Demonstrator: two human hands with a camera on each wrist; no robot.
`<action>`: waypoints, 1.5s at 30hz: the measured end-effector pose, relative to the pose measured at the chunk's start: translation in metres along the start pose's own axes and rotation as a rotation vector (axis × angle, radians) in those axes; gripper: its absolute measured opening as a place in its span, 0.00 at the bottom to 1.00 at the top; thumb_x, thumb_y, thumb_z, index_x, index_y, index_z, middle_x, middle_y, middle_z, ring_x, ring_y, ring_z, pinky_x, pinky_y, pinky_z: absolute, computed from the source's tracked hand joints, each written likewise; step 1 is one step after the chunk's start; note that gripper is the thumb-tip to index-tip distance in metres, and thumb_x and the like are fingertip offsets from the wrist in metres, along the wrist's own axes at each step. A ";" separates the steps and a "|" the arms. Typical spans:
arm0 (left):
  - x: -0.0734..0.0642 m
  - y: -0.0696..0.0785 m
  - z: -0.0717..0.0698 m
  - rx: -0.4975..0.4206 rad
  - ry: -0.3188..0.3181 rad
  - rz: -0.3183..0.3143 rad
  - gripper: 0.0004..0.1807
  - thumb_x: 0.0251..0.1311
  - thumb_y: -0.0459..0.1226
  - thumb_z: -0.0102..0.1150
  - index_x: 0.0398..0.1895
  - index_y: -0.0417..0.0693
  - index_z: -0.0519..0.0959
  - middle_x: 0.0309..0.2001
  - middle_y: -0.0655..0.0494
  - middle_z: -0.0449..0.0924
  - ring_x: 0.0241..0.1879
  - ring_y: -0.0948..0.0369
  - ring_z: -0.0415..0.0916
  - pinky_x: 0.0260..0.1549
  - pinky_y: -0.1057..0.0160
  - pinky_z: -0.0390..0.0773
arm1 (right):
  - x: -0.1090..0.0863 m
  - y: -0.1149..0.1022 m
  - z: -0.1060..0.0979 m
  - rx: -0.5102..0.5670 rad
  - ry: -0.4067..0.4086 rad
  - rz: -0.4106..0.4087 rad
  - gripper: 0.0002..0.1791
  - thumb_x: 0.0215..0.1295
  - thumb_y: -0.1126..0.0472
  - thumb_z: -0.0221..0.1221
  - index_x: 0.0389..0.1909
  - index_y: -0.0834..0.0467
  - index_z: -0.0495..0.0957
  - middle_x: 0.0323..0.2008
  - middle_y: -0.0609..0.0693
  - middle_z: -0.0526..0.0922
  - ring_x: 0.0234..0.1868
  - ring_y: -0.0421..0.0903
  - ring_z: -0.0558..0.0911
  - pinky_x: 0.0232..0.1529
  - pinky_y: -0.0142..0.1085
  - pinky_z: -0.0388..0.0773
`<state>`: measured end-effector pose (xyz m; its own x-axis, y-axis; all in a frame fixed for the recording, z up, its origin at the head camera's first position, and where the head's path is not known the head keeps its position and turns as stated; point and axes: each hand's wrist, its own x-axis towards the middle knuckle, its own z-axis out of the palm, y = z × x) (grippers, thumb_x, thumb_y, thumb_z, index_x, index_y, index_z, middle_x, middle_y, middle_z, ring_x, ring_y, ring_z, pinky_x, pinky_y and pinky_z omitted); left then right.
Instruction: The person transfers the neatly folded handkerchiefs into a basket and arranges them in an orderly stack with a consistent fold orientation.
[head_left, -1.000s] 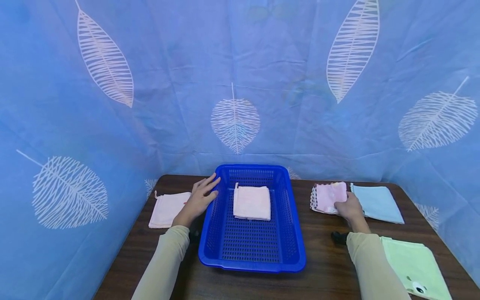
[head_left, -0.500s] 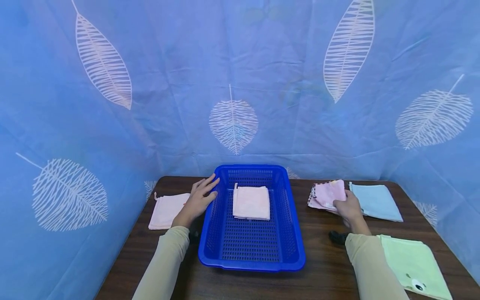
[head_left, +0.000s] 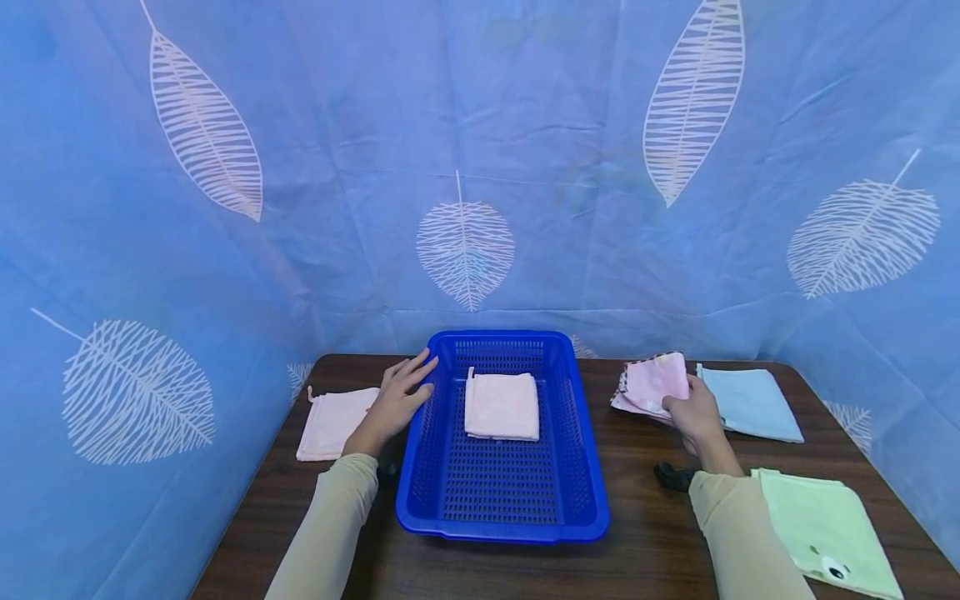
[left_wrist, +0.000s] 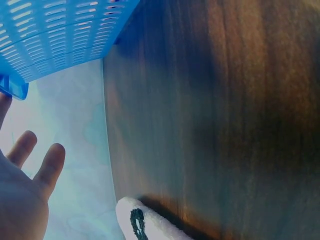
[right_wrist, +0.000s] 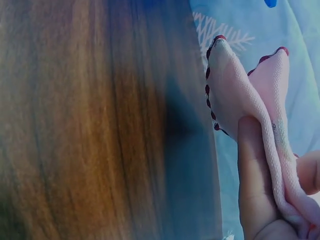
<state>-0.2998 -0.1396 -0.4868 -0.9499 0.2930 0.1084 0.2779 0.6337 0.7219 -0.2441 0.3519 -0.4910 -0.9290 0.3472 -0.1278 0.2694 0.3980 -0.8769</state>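
Observation:
In the head view my right hand (head_left: pixel 693 414) grips a folded pink towel (head_left: pixel 654 385) with dark-edged trim, at the right of the table. The right wrist view shows this pink towel (right_wrist: pixel 280 130) pinched between fingers and thumb, its folded layers spread at the far end. My left hand (head_left: pixel 397 406) touches the left rim of a blue plastic basket (head_left: pixel 517 532), its fingers extended. Inside the basket lies a folded pale pink towel (head_left: pixel 502 406) with a hanging loop. Another pale pink towel (head_left: pixel 335 425) lies left of the basket, partly hidden behind the left hand.
A light blue towel (head_left: pixel 753 406) lies at the back right, beside the right hand. Closer to the front right is a green towel (head_left: pixel 821 525) with an eye design. A blue leaf-patterned cloth (head_left: pixel 570 250) hangs behind the dark wooden table (head_left: pixel 517 575).
My right hand has raised the pink towel a little off the table and shifted it slightly left. The left hand stays at the basket rim.

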 end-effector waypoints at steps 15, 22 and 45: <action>0.000 -0.001 0.000 0.012 0.009 0.022 0.29 0.75 0.49 0.48 0.78 0.70 0.62 0.83 0.66 0.49 0.82 0.45 0.38 0.72 0.24 0.45 | -0.010 -0.021 -0.008 0.086 -0.048 -0.098 0.43 0.68 0.69 0.49 0.80 0.70 0.41 0.76 0.71 0.56 0.65 0.58 0.67 0.38 0.17 0.71; -0.001 -0.001 -0.001 0.007 0.010 0.006 0.29 0.75 0.50 0.48 0.78 0.71 0.62 0.83 0.67 0.50 0.83 0.48 0.38 0.72 0.24 0.45 | -0.016 -0.033 -0.011 0.108 -0.050 -0.130 0.42 0.69 0.69 0.50 0.79 0.70 0.41 0.75 0.71 0.57 0.61 0.55 0.69 0.37 0.21 0.76; 0.002 0.001 0.000 0.029 -0.002 -0.016 0.30 0.75 0.50 0.47 0.79 0.71 0.61 0.83 0.68 0.48 0.83 0.48 0.37 0.73 0.25 0.45 | -0.032 -0.086 0.001 0.207 -0.002 -0.194 0.40 0.66 0.69 0.51 0.79 0.66 0.48 0.67 0.62 0.66 0.47 0.39 0.72 0.39 0.22 0.76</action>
<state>-0.3011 -0.1386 -0.4861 -0.9541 0.2840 0.0955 0.2665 0.6588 0.7035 -0.2377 0.3059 -0.4123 -0.9587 0.2798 0.0514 0.0289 0.2755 -0.9609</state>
